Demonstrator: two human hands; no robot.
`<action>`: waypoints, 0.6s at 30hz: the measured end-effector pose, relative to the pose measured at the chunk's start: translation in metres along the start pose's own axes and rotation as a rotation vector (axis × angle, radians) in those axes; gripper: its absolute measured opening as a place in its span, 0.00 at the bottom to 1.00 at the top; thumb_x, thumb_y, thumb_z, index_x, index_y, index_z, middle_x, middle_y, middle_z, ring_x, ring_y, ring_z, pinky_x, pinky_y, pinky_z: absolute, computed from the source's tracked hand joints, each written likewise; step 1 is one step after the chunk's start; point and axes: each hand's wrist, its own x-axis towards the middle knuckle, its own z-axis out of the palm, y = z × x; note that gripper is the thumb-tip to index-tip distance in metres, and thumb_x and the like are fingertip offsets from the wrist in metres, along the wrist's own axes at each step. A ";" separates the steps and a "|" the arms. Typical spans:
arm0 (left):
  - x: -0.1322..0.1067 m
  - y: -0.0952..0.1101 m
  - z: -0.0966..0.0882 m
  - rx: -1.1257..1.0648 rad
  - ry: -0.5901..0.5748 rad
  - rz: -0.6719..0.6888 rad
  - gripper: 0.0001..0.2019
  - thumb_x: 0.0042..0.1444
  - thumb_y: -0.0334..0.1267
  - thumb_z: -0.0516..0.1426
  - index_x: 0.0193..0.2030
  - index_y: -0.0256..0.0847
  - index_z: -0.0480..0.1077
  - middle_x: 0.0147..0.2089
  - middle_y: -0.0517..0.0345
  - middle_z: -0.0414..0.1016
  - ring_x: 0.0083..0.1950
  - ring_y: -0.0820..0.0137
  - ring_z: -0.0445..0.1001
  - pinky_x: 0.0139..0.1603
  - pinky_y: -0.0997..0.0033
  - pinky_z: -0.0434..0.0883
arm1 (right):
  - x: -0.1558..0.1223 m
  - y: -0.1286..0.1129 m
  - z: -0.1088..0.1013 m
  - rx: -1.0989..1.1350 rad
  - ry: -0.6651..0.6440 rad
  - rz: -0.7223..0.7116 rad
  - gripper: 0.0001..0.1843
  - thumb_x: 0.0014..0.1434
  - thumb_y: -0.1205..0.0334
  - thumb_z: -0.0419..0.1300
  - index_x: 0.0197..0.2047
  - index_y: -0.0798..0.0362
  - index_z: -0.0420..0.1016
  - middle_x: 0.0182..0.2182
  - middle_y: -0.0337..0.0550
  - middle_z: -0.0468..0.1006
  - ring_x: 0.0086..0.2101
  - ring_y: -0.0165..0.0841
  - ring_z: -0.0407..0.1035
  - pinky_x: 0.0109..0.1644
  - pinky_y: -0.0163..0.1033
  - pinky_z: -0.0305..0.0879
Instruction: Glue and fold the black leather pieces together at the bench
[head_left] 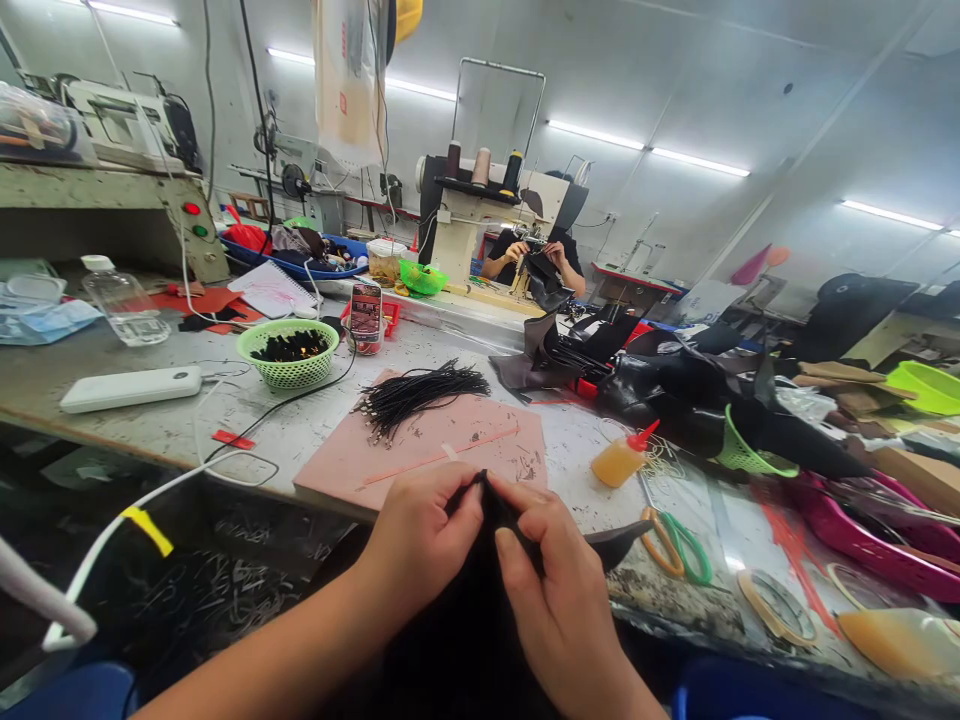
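Note:
Over the table's front edge, my left hand [421, 528] pinches the top edge of a black leather-like piece [619, 544] between thumb and fingers. Close beside it, my right hand [553, 568] grips the same edge, and a pointed end of the piece sticks out past its far side. The lower part blends into the dark area below my hands. Just beyond lies a pink board [337, 462], with a bundle of thin black cords [427, 390] and a narrow orange-red strip [442, 455] on it.
A green basket [289, 378] of small black pieces, a power bank [131, 388] and a phone [366, 318] stand leftward. To the right are a glue bottle [622, 458], scissors [679, 545], tape rolls [776, 607] and heaped black leather [660, 390]. Opposite, a person works at a sewing machine [457, 230].

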 end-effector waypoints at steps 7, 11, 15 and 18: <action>0.004 -0.001 -0.003 -0.072 -0.055 -0.061 0.11 0.54 0.34 0.47 0.26 0.38 0.69 0.26 0.58 0.71 0.31 0.68 0.71 0.34 0.72 0.67 | 0.002 0.001 -0.003 -0.028 -0.039 -0.016 0.06 0.59 0.70 0.48 0.33 0.50 0.60 0.44 0.46 0.74 0.46 0.34 0.67 0.48 0.43 0.68; 0.006 -0.001 -0.003 -0.076 -0.063 -0.079 0.11 0.54 0.35 0.47 0.26 0.38 0.68 0.26 0.58 0.70 0.31 0.68 0.70 0.35 0.71 0.67 | 0.004 0.001 -0.004 -0.055 -0.051 -0.051 0.07 0.59 0.72 0.48 0.33 0.50 0.60 0.44 0.46 0.75 0.46 0.34 0.67 0.48 0.43 0.69; 0.006 -0.001 -0.003 -0.067 -0.056 -0.082 0.11 0.54 0.35 0.47 0.26 0.38 0.67 0.26 0.58 0.70 0.32 0.68 0.70 0.35 0.70 0.66 | 0.006 0.000 -0.003 -0.131 -0.034 -0.104 0.07 0.58 0.73 0.48 0.33 0.51 0.61 0.42 0.47 0.75 0.45 0.35 0.67 0.47 0.45 0.69; 0.005 0.000 -0.003 -0.069 -0.058 -0.080 0.11 0.54 0.35 0.46 0.25 0.39 0.66 0.25 0.58 0.69 0.31 0.68 0.69 0.37 0.70 0.66 | 0.008 0.000 0.000 -0.199 -0.029 -0.154 0.07 0.57 0.73 0.49 0.33 0.52 0.62 0.41 0.48 0.76 0.44 0.37 0.67 0.46 0.45 0.70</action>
